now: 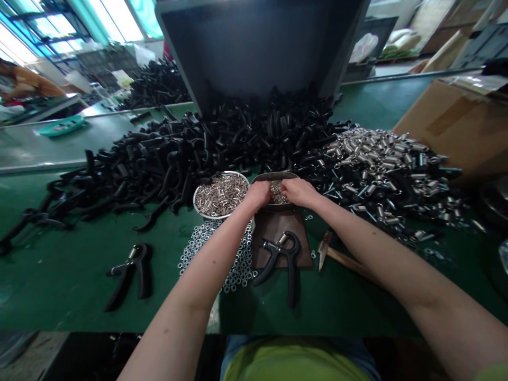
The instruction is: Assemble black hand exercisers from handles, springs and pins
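Two hands at a dark bowl, grip opening and hold unclear, hammer nearby, black handles heaped behind

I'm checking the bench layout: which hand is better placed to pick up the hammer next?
Probably the right hand. Both hands are at the dark-rimmed bowl, but the hammer lies off to the right, nearer that hand; the left hand would have to reach across.
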The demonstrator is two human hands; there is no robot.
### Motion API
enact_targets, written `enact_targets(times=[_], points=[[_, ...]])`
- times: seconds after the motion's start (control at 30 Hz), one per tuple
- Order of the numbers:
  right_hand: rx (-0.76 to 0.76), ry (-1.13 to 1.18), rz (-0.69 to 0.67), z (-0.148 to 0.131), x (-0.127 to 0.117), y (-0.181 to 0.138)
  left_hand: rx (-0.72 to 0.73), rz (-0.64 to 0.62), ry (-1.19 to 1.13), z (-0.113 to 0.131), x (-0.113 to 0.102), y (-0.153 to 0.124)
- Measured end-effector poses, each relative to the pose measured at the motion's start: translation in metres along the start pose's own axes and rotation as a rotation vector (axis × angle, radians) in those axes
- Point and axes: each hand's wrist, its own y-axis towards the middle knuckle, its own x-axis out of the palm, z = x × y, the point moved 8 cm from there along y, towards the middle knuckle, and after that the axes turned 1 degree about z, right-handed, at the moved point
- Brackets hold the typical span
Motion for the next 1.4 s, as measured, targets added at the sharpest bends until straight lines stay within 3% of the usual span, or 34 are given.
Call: enact_targets(times=[0.37,0.57,0.7,0.83,1.0,1.17,1.4], points=[[-0.016,0.328,0.118,0.017,-0.007,-0.005,0.042,0.139,-0.236,-0.002,-0.021,-0.018],[-0.02,0.464,0.15,0.019,-0.003,-0.004,0.066,0.147,-0.478,0.002,-0.022,-0.076],[0.029,0.624,0.181,0.021,-0.001,-0.01,0.158,0.105,-0.546,0.014,-0.006,-0.124],[0.019,0.811,0.212,0.014,-0.007,-0.032,0.22,0.106,-0.533,0.026,0.011,-0.153],[-0.001,1.095,0.107,0.006,0.001,-0.074,0.24,0.143,-0.535,0.031,0.022,-0.158],[-0.041,0.967,-0.041,0.002,0.03,-0.098,0.253,0.137,-0.583,0.031,0.027,-0.157],[-0.094,0.881,-0.079,-0.004,0.045,-0.091,0.31,0.121,-0.585,0.034,0.028,-0.159]])
